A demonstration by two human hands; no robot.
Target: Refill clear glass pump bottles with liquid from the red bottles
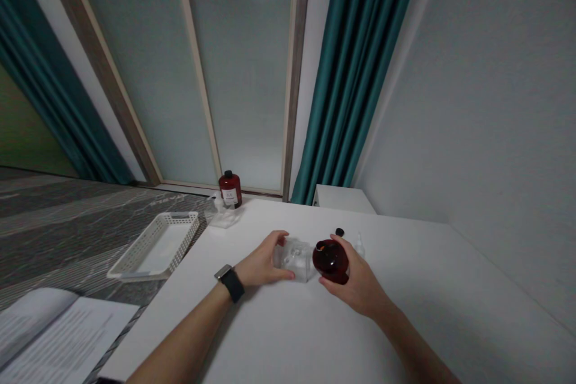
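Note:
My left hand (270,261), with a dark-banded watch (230,282) on its wrist, is closed around the side of a clear square bottle (294,258) on the white table. Beside it, my right hand (357,279) grips a dark red-brown glass bottle (330,259) whose top is uncapped. That bottle is tilted a little toward the clear one; I cannot tell whether the two touch. Just behind my right hand lies a small black cap (339,232). A clear, thin-tipped piece (360,246) stands to its right, partly hidden by the hand.
At the table's far left corner stands another red-brown bottle (230,189) with a black cap and white label, next to a clear plastic pack (222,216). A white perforated basket (155,246) and an open book (63,336) are left of the table. A white cabinet (344,199) stands behind.

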